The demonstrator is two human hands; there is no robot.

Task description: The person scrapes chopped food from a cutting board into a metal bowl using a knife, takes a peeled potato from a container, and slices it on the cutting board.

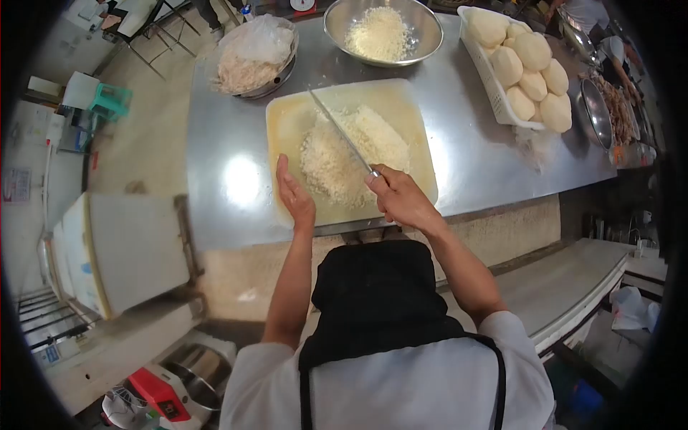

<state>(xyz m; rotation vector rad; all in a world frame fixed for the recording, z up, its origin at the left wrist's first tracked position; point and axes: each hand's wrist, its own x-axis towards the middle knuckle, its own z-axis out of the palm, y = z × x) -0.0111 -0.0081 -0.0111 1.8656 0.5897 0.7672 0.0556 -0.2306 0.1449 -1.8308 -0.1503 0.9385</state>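
My right hand [403,195] is wrapped round the handle of a kitchen knife [342,136]. Its long blade points away and to the left, over a heap of finely chopped pale food [380,143]. The heap lies on a yellowish cutting board [287,115]. At the board's left side my left hand [294,195] is held on edge, fingers stretched out, beside the heap and holding nothing. Whether it touches the board, I cannot tell.
On the metal table [229,143] stand a steel bowl [335,32] of pale chopped bits, a bowl with plastic-covered shredded food [247,64], and a white basket [484,75] of peeled round vegetables. Other people work at the far right.
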